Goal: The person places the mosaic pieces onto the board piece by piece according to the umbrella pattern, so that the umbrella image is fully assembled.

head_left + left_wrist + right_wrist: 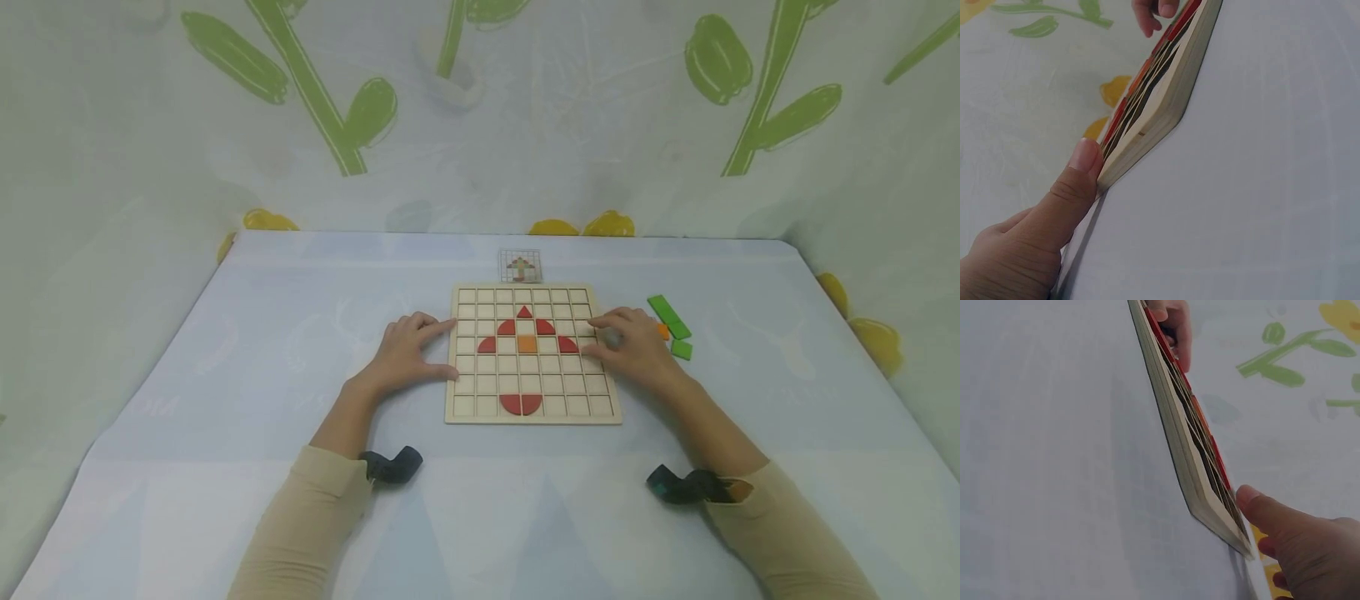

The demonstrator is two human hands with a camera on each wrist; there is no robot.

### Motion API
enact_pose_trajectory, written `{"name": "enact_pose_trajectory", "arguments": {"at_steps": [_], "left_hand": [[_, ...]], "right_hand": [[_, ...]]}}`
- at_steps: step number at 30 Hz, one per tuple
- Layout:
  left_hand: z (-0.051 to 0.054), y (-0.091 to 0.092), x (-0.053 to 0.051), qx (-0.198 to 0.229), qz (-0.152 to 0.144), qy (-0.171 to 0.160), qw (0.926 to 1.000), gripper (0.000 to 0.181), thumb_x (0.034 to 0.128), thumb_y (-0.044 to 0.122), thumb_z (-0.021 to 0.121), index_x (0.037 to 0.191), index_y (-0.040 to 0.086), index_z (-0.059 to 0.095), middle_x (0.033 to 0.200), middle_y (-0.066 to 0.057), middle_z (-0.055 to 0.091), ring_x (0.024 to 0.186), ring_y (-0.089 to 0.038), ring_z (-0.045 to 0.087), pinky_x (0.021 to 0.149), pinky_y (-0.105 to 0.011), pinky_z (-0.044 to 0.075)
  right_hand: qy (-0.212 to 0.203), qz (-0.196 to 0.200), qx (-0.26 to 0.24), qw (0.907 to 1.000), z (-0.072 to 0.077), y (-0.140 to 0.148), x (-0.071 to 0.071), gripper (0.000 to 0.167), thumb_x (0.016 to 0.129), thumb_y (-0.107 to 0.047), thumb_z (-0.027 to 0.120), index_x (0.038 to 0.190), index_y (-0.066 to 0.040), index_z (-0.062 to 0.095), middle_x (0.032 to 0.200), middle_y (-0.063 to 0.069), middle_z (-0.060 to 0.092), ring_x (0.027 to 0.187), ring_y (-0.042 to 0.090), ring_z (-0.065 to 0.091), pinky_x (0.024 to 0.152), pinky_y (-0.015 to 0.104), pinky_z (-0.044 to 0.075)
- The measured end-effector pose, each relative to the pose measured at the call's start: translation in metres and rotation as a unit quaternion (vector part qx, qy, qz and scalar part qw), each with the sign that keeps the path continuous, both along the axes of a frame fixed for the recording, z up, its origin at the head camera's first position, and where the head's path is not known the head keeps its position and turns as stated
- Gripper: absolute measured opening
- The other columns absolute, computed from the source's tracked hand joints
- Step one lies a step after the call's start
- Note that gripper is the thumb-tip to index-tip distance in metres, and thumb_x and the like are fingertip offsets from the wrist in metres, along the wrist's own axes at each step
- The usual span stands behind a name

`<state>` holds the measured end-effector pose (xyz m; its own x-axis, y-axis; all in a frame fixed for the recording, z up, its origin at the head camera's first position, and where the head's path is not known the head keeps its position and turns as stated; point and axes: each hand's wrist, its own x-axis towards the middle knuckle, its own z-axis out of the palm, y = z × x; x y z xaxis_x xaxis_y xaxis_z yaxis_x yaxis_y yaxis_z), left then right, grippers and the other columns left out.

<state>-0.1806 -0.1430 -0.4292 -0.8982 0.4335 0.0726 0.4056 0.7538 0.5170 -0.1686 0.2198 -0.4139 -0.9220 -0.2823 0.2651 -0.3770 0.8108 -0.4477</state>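
Observation:
A wooden grid board [551, 384] lies flat, with a red triangle [524, 312], several red quarter-round pieces [545, 327] and an orange square [527, 344] set in its cells. My left hand [403, 352] touches the board's left edge, thumb and forefinger spread apart; in the left wrist view its thumb [1085, 156] rests against the rim. On the opposite side, my right hand [637, 346] has its thumb and forefinger at the right edge. The right wrist view shows that thumb [1254, 499] beside the rim, and no piece shows in either hand.
Beyond the board's far edge lies a small pattern card [520, 266]. Green pieces [667, 315] and a partly hidden orange piece [663, 332] lie right of my right hand. A pale patterned cloth [540, 500] covers the table, with a leaf-printed curtain [570, 125] behind.

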Motion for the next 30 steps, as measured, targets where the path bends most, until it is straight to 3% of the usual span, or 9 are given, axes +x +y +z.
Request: {"name": "enact_pose_trajectory", "arguments": {"at_steps": [5, 12, 19, 30], "left_hand": [[0.0, 0.0, -0.001, -0.001, 0.0, 0.002, 1.0, 0.084, 0.0687, 0.051, 0.079, 0.14, 0.019, 0.048, 0.115, -0.005, 0.05, 0.098, -0.021, 0.042, 0.087, -0.039, 0.027], [0.0, 0.001, 0.001, -0.005, 0.002, 0.004, 1.0, 0.084, 0.0681, 0.051, 0.079, 0.14, 0.019, 0.048, 0.114, -0.005, 0.05, 0.099, -0.021, 0.042, 0.087, -0.039, 0.028], [0.001, 0.0, 0.002, -0.006, 0.001, 0.012, 0.9999, 0.084, 0.0677, 0.051, 0.079, 0.139, 0.018, 0.049, 0.114, -0.005, 0.05, 0.099, -0.021, 0.042, 0.087, -0.04, 0.028], [0.004, 0.0, 0.003, 0.003, 0.001, 0.006, 1.0, 0.084, 0.0681, 0.05, 0.08, 0.139, 0.018, 0.049, 0.113, -0.005, 0.051, 0.099, -0.021, 0.043, 0.087, -0.039, 0.028]], "right_hand": [[0.029, 0.001, -0.006, 0.9996, -0.004, 0.011, -0.001, 0.043, 0.073, -0.024, 0.081, 0.108, -0.002, 0.068, 0.103, 0.014, 0.063, 0.098, 0.03, 0.055, 0.081, 0.043, 0.038], [0.005, -0.026, -0.008, 0.9996, -0.005, 0.029, 0.003, 0.042, 0.076, -0.022, 0.079, 0.11, -0.002, 0.066, 0.104, 0.013, 0.062, 0.102, 0.03, 0.054, 0.084, 0.045, 0.036], [0.026, -0.045, 0.003, 0.9986, -0.004, 0.045, 0.008, 0.04, 0.076, -0.021, 0.079, 0.108, -0.001, 0.066, 0.103, 0.015, 0.065, 0.087, 0.029, 0.05, 0.077, 0.045, 0.026], [0.005, -0.076, 0.017, 0.997, -0.001, 0.07, 0.012, 0.043, 0.08, -0.023, 0.075, 0.114, -0.001, 0.063, 0.112, 0.024, 0.058, 0.101, 0.041, 0.047, 0.08, 0.052, 0.027]]}}
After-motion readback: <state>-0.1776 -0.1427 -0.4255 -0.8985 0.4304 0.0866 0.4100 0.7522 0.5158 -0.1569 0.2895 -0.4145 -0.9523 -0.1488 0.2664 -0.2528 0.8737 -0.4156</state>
